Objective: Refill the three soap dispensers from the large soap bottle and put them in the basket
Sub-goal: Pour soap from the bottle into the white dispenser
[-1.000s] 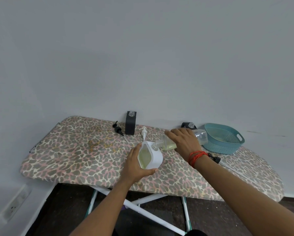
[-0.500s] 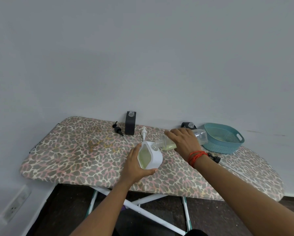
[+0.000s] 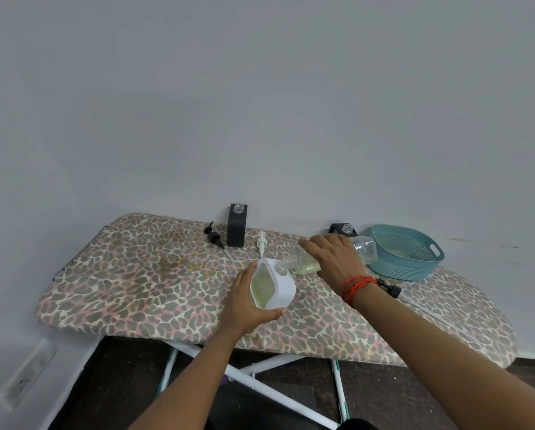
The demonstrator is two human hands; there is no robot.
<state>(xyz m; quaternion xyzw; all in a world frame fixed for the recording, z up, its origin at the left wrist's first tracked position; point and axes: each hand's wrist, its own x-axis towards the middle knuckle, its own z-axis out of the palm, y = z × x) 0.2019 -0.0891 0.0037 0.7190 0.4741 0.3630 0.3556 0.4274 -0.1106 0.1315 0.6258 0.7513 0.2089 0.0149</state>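
My left hand (image 3: 244, 302) curls round the white soap dispenser (image 3: 283, 287) and holds it tilted over the ironing board (image 3: 136, 274). My right hand (image 3: 334, 259) grips the large soap bottle (image 3: 305, 265) from above. The bottle lies nearly flat, with its open neck at the dispenser's opening. Pale yellow-green soap shows in both. A white pump (image 3: 261, 242) lies just beyond the dispenser. Farther back a black dispenser (image 3: 236, 226) stands upright with a black pump (image 3: 213, 237) beside it. A second black dispenser (image 3: 342, 228) sits behind my right hand, next to the teal basket (image 3: 399, 268). Another black pump (image 3: 390, 288) lies by my right wrist.
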